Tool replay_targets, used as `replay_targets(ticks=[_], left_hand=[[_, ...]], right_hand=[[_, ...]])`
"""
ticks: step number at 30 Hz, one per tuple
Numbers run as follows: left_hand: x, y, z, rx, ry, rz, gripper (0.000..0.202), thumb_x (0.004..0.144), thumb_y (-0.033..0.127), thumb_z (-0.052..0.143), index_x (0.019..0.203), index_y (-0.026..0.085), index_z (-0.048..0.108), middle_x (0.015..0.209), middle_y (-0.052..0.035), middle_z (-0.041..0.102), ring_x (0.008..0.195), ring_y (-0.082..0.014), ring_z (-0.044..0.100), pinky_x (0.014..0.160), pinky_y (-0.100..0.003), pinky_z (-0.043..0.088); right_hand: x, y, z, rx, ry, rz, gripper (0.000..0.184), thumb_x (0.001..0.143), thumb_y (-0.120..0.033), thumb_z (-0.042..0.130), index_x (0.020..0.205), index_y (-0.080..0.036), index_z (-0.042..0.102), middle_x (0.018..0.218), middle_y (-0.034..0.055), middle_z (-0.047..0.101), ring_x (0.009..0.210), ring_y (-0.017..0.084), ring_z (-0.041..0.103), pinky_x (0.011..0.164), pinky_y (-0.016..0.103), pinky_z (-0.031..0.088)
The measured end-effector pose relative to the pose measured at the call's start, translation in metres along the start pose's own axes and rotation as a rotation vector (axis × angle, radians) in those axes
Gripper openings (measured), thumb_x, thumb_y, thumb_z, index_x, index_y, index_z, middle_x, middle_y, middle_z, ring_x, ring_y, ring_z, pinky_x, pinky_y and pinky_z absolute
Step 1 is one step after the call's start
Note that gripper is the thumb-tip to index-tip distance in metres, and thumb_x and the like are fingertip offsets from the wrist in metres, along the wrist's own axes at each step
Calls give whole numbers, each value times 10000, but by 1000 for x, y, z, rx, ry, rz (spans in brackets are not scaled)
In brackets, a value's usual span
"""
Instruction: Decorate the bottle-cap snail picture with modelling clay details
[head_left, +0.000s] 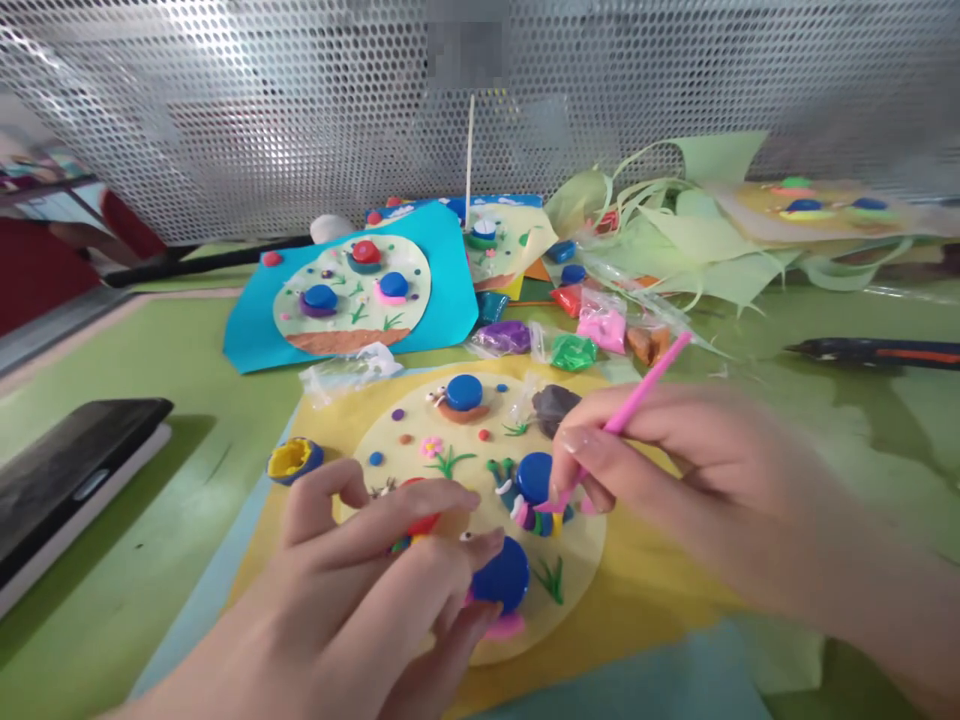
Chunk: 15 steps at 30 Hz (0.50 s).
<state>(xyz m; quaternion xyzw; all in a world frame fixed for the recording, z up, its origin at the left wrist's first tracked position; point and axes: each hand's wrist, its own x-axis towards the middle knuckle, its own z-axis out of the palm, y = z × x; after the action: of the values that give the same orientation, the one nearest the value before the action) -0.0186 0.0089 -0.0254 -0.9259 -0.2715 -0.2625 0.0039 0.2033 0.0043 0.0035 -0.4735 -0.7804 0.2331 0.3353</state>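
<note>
A pink modelling tool (651, 382) is pinched between the thumb and fingers of my right hand (660, 460). Its tip points down at a snail made of a blue bottle cap (534, 477) with a striped clay body. My left hand (375, 590) lies over the round cream picture (480, 462), fingers spread. Its index finger and thumb rest at the left edge of another blue cap (501, 577) on pink clay. Beneath the left fingers a red cap (422, 522) is partly hidden. Higher up sits a snail with a blue cap (464, 392) and brown body.
Bags of coloured clay, including a purple one (504, 338) and a green one (573, 351), lie behind the picture. A blue-backed snail picture (442, 270) stands further back. A phone (82, 480) is at left, a black pen (877, 351) at right, a yellow-filled cap (295, 460) nearby.
</note>
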Motion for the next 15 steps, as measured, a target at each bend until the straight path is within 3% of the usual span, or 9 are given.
replay_targets(ticks=[5, 11, 15], left_hand=[[-6, 5, 5, 39, 1, 17, 188, 866, 186, 446, 734, 239, 569, 753, 79, 683, 953, -180, 617, 786, -358, 284], [1, 7, 5, 76, 26, 91, 112, 850, 167, 498, 778, 201, 578, 775, 49, 713, 925, -151, 632, 780, -343, 295], [4, 10, 3, 113, 80, 117, 163, 840, 179, 497, 695, 217, 561, 735, 95, 706, 843, -122, 642, 720, -315, 322]], right_hand=[[1, 2, 3, 29, -35, -8, 322, 932, -209, 412, 668, -178, 593, 657, -26, 608, 599, 77, 561, 546, 184, 415], [1, 2, 4, 30, -98, 10, 299, 929, -212, 409, 645, -189, 500, 614, -43, 520, 565, 83, 483, 539, 205, 381], [0, 2, 4, 64, -82, -21, 296, 932, -212, 421, 655, -184, 522, 628, -37, 538, 584, 84, 484, 561, 200, 383]])
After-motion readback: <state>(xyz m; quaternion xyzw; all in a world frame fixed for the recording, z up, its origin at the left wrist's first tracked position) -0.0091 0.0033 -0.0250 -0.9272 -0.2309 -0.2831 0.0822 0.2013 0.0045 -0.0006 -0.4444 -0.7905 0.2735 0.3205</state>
